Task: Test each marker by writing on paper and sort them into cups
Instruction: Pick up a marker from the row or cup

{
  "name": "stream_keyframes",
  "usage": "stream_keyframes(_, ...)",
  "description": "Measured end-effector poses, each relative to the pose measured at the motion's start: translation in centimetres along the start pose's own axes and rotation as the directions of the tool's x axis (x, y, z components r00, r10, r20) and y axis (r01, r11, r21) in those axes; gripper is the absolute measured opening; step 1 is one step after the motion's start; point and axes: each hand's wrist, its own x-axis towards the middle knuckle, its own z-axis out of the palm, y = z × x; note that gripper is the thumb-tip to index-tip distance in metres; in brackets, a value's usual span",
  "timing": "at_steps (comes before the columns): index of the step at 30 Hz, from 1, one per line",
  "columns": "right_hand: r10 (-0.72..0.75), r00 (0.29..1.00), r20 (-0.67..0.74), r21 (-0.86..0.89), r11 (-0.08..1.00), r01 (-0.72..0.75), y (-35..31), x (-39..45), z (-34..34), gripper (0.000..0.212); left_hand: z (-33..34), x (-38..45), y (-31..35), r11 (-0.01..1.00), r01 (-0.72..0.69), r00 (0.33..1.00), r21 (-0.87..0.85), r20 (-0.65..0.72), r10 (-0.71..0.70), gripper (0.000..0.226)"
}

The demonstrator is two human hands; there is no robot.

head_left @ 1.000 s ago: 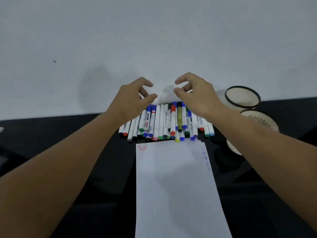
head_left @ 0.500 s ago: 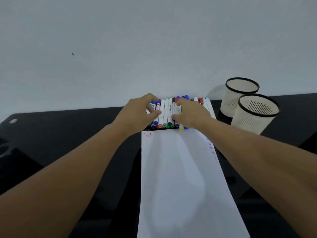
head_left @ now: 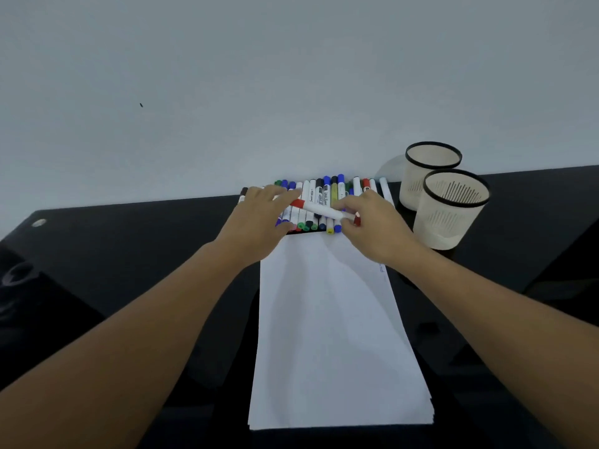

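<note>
A row of several markers (head_left: 324,196) with coloured caps lies against the wall at the far end of a white sheet of paper (head_left: 330,325). A white marker with a red cap (head_left: 316,208) is lifted crosswise over the row. My right hand (head_left: 372,228) pinches its right end between thumb and fingers. My left hand (head_left: 264,222) has its fingertips on the red cap at the left end. Two white mesh cups with black rims, the near cup (head_left: 452,210) and the far cup (head_left: 428,171), stand to the right of the markers.
The black table (head_left: 162,241) carries everything and meets a pale wall (head_left: 291,92) just behind the markers. A dark object (head_left: 29,306) sits at the table's left edge.
Both hands came down onto the marker row, and the red-capped marker has been lifted out and turned crosswise between them. The view has tilted down a little.
</note>
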Motion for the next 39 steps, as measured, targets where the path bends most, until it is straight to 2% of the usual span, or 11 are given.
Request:
stream_keyframes(4,-0.054,0.998,0.032,-0.018,0.998,0.055,0.3,-2.2,-0.1,0.031,0.0,-1.7,0.8,0.987,0.007,0.999,-0.160,0.035,-0.002,0.032)
stream_keyframes(6,-0.078,0.995,0.061,-0.064,0.995,0.082,0.3,-3.0,-0.1,0.031,-0.2,-2.6,0.9,0.977,0.006,0.999,-0.214,0.046,0.004,0.025)
stream_keyframes(8,-0.125,0.988,0.090,-0.116,0.984,0.135,-0.2,-3.6,-0.1,0.033,-0.4,-3.4,1.0,0.969,0.016,0.998,-0.248,0.064,0.000,0.027)
stream_keyframes(11,-0.186,0.970,0.153,-0.058,0.979,0.197,-1.6,-3.8,0.0,0.041,-0.7,-4.1,1.1,0.954,0.064,0.995,-0.294,0.087,-0.039,0.033)
stream_keyframes(15,-0.240,0.956,0.167,-0.017,0.969,0.246,-2.8,-3.6,0.9,0.032,-1.3,-5.1,0.9,0.939,0.048,0.998,-0.340,0.049,-0.033,0.038)
stream_keyframes(17,-0.246,0.954,0.171,-0.003,0.968,0.250,-3.0,-3.7,1.0,0.031,-1.6,-5.6,0.9,0.932,0.037,0.999,-0.361,0.028,-0.028,0.033)
stream_keyframes(21,-0.285,0.941,0.182,0.004,0.957,0.289,-3.1,-3.9,1.0,0.029,-1.7,-6.0,0.7,0.941,0.044,0.997,-0.337,0.081,-0.018,0.020)
stream_keyframes(26,-0.302,0.937,0.173,0.007,0.952,0.306,-2.9,-3.8,1.1,0.029,-1.8,-5.9,0.4,0.948,0.031,0.993,-0.318,0.117,0.007,0.019)
stream_keyframes(30,-0.301,0.941,0.157,0.003,0.953,0.304,-3.0,-3.7,1.2,0.031,-2.0,-5.9,0.3,0.961,-0.005,0.995,-0.277,0.092,0.032,0.023)
stream_keyframes(36,-0.286,0.947,0.147,-0.209,0.926,0.313,-3.3,-3.8,0.9,0.035,-2.3,-5.6,0.8,0.971,-0.029,0.994,-0.235,0.092,0.052,0.029)
stream_keyframes(39,-0.277,0.945,0.177,-0.136,0.944,0.302,-2.8,-4.3,0.5,0.033,-2.4,-5.4,1.5,0.967,-0.047,0.988,-0.250,0.129,0.081,0.022)
